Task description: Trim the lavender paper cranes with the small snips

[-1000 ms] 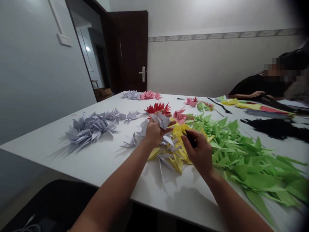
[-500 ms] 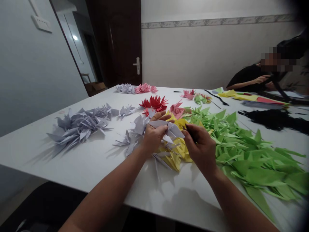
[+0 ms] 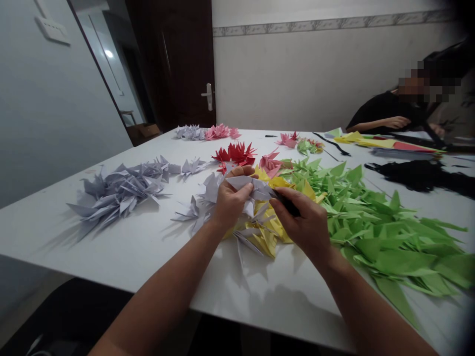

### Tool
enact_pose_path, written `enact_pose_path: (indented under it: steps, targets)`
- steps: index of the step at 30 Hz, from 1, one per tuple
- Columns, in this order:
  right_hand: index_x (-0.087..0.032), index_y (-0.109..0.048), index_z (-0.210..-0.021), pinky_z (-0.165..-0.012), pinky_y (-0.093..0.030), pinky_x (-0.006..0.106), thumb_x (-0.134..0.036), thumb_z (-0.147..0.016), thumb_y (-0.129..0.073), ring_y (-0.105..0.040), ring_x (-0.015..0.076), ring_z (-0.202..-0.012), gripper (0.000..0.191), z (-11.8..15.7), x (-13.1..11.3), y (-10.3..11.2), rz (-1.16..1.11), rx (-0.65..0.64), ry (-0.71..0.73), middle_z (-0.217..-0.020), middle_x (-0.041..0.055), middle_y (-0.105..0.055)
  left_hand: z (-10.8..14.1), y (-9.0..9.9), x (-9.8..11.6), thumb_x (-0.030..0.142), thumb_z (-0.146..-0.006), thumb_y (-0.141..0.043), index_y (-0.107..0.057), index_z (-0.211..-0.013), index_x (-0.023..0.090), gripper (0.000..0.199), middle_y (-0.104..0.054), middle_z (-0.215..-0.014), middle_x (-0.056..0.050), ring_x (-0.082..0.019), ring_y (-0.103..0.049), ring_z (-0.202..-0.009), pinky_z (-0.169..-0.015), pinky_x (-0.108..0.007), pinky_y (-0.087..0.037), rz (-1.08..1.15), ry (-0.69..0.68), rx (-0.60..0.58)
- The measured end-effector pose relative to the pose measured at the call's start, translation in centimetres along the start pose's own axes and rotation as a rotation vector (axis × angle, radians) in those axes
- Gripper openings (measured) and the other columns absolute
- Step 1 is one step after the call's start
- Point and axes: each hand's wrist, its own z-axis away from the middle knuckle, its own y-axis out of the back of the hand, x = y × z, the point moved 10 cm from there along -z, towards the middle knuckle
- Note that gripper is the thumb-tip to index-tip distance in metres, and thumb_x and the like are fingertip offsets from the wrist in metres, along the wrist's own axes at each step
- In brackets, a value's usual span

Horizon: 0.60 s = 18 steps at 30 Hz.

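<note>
In the head view, a pale lilac folded paper piece (image 3: 248, 187) is held just above the yellow paper pile (image 3: 265, 238), pinched between the curled fingers of the left hand (image 3: 232, 203). A small dark item (image 3: 286, 202) (its kind cannot be told) is gripped by the nearly closed fingers of the right hand (image 3: 304, 222), which is angled in beside the paper's point.

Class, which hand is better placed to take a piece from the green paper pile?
Likely the right hand: though pinching a dark item, it sits beside the green folded paper pile, while the left hand grips pale folded paper farther away.
</note>
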Motion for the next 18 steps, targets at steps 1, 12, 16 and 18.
enact_pose_path:
  steps: [1, 12, 16, 18]
  targets:
    - [-0.021, -0.065, -0.101, -0.071, -0.056, 0.029, -0.024, -0.085, -0.062, -0.069, 0.0176, -0.077, 0.016, 0.0, 0.2, 0.1, 0.013, 0.007, -0.005, -0.090, 0.0055, -0.073, -0.1, 0.1, 0.1, 0.017, -0.067, -0.064, -0.061, -0.096, 0.017, 0.029, -0.067, -0.095, -0.006, -0.016, -0.064, -0.086, -0.077, -0.028, -0.051, -0.029, -0.013, 0.007]
    - [-0.019, -0.066, -0.101, -0.073, -0.056, 0.028, -0.025, -0.086, -0.061, -0.070, 0.0176, -0.078, 0.017, 0.1, 0.5, -0.4, -0.060, -0.044, -0.054, -0.093, 0.0060, -0.074, 1.4, -0.6, 3.2, 0.014, -0.082, -0.054, -0.062, -0.108, 0.020, 0.029, -0.066, -0.112, -0.008, -0.020, -0.060, -0.108, -0.099, -0.038, -0.046, -0.576, -0.480, -0.027]
    - [-0.019, -0.068, -0.097, -0.070, -0.056, 0.027, -0.026, -0.086, -0.060, -0.070, 0.0171, -0.074, 0.016, 0.0, 1.3, -0.6, -0.062, -0.058, -0.119, -0.089, 0.0055, -0.074, 1.2, 0.3, 3.4, 0.016, -0.083, -0.053, -0.062, -0.110, 0.020, 0.028, -0.066, -0.111, -0.008, -0.020, -0.061, -0.105, -0.098, -0.038, -0.047, -0.549, -0.495, 0.044]
    - [-0.020, -0.068, -0.097, -0.070, -0.055, 0.028, -0.028, -0.086, -0.060, -0.070, 0.0177, -0.075, 0.016, 0.1, 1.4, -0.9, -0.066, -0.083, -0.130, -0.090, 0.0052, -0.074, 1.1, 0.6, 3.5, 0.016, -0.083, -0.054, -0.062, -0.110, 0.021, 0.029, -0.065, -0.112, -0.008, -0.020, -0.061, -0.106, -0.098, -0.038, -0.046, -0.513, -0.482, 0.057]
